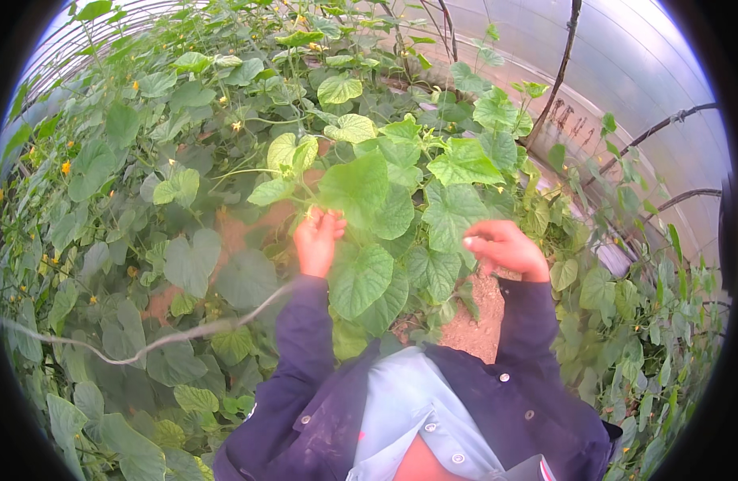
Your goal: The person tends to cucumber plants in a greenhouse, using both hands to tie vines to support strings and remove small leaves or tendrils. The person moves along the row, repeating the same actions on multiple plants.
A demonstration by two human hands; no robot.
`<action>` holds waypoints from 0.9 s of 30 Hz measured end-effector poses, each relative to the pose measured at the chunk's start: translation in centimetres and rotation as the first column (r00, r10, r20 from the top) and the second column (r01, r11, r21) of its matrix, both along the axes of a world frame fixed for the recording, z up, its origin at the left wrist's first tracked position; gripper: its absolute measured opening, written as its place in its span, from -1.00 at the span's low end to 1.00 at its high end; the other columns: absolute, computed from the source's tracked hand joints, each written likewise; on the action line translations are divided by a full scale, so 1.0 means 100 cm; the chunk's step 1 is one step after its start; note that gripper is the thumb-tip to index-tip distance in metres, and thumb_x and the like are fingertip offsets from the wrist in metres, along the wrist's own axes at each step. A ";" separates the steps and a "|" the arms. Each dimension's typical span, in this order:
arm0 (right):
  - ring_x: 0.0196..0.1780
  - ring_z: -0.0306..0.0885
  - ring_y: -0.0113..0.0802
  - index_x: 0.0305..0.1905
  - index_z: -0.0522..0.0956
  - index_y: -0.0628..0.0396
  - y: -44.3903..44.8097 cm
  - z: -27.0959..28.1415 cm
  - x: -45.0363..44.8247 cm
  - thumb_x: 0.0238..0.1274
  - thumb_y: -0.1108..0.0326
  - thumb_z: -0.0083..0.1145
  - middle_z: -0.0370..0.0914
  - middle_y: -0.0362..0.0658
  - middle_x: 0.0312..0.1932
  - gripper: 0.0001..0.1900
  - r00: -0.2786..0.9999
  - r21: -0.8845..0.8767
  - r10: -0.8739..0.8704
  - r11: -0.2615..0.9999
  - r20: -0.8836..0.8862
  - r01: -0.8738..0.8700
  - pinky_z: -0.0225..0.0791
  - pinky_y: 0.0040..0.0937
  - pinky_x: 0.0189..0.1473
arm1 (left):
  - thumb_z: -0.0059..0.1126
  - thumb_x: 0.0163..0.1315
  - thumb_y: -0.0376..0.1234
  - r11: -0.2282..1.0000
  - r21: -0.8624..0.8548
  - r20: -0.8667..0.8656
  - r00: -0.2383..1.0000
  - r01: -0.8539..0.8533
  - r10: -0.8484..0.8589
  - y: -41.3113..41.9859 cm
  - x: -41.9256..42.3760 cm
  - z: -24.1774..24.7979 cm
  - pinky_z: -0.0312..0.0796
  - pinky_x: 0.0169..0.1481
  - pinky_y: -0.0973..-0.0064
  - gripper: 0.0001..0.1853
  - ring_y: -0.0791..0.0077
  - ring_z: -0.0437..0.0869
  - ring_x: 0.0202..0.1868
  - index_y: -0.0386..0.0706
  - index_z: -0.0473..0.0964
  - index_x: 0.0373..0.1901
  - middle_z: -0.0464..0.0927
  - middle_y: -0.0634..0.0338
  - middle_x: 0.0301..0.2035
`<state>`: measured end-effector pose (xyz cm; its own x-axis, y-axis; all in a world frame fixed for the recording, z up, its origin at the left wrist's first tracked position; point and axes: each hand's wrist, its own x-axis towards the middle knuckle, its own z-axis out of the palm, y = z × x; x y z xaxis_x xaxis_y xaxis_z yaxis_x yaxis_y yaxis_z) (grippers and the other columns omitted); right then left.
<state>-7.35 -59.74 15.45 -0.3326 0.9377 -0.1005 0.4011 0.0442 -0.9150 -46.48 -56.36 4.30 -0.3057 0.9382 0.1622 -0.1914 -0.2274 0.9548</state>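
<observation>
My left hand is raised among climbing cucumber-like vines, its fingers closed at a thin stem just below a pale yellow-green shoot tip; what exactly lies between the fingertips is too small to tell. A broad green leaf hangs right beside and above it. My right hand is held to the right, fingers bent and thumb towards the left, close to a large toothed leaf; its inner side is partly hidden. Between the hands hang several overlapping leaves.
A pale string sags from the left edge towards my left sleeve. Dense vines with yellow flowers surround me. Dark curved poles and translucent plastic sheeting rise on the right. Reddish bare soil shows below my right hand.
</observation>
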 end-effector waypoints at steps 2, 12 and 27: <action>-0.49 0.61 -0.45 -0.03 0.73 0.27 0.011 0.004 -0.014 0.51 0.17 0.40 0.61 -0.23 -0.47 -0.69 0.976 0.246 0.090 0.959 0.196 -0.138 0.46 -0.43 -0.39 | 0.23 0.62 -0.32 0.999 0.026 -0.122 0.992 0.020 -0.017 -0.001 0.004 0.009 0.69 -0.15 0.50 -0.78 0.50 0.81 -0.21 -0.34 0.63 -0.14 0.75 0.11 -0.10; -0.14 0.61 -0.52 0.02 0.77 0.18 0.067 0.115 -0.149 0.48 0.36 0.35 0.72 -0.22 -0.17 -0.83 0.935 0.666 0.329 0.728 -0.134 -0.161 0.54 -0.39 -0.10 | 0.23 0.61 -0.37 0.942 -0.065 -0.386 0.862 0.330 -0.328 -0.051 0.013 0.059 0.68 -0.05 0.46 -0.77 0.46 0.81 -0.23 -0.38 0.66 -0.20 0.77 0.08 -0.21; -0.09 0.67 -0.51 0.09 0.70 0.21 0.088 0.078 -0.168 0.35 0.50 0.31 0.74 -0.19 -0.22 -0.74 0.886 0.524 0.432 0.722 0.168 -0.452 0.58 -0.37 -0.03 | 0.26 0.60 -0.38 0.947 0.045 -0.428 0.863 0.318 -0.269 -0.071 -0.005 0.057 0.62 -0.15 0.47 -0.83 0.54 0.74 -0.28 -0.35 0.68 -0.10 0.72 0.19 -0.30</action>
